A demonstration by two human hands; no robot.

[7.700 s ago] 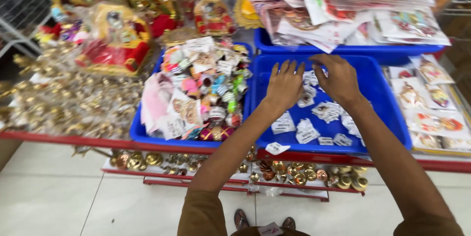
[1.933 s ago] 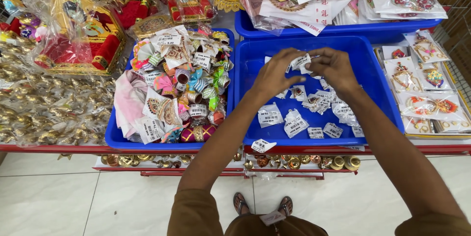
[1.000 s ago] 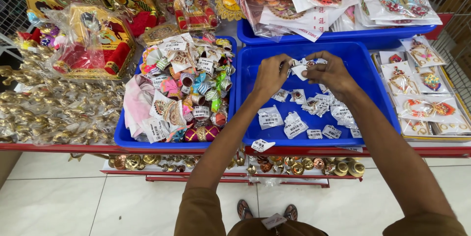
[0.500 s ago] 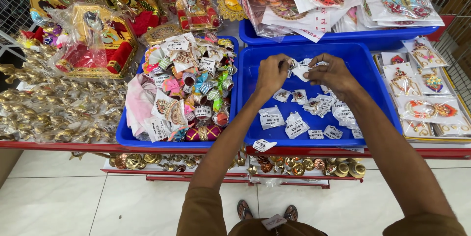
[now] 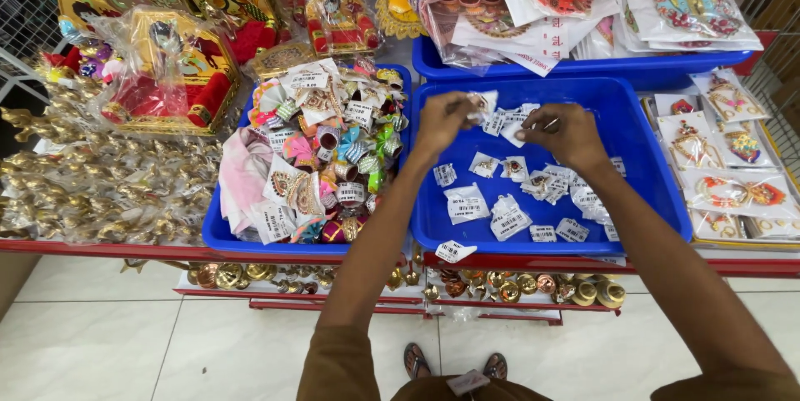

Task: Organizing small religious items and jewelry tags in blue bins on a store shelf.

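Head view: the left hand [image 5: 442,120] pinches a small crinkly clear packet [image 5: 482,104] over the smooth blue plastic tray [image 5: 642,159]; the right hand [image 5: 569,132], curled narrow, pinches another packet [image 5: 518,126].

Small clear packets [image 5: 467,201] with white labels lie in a plain blue tray [image 5: 642,147], beside gold figurines [image 5: 100,201] and red-and-gold shrines [image 5: 171,76]

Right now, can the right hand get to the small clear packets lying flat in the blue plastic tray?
Probably yes: the right hand hovers just above the small clear packets in the blue plastic tray, with nothing between, though its fingers already pinch something small.
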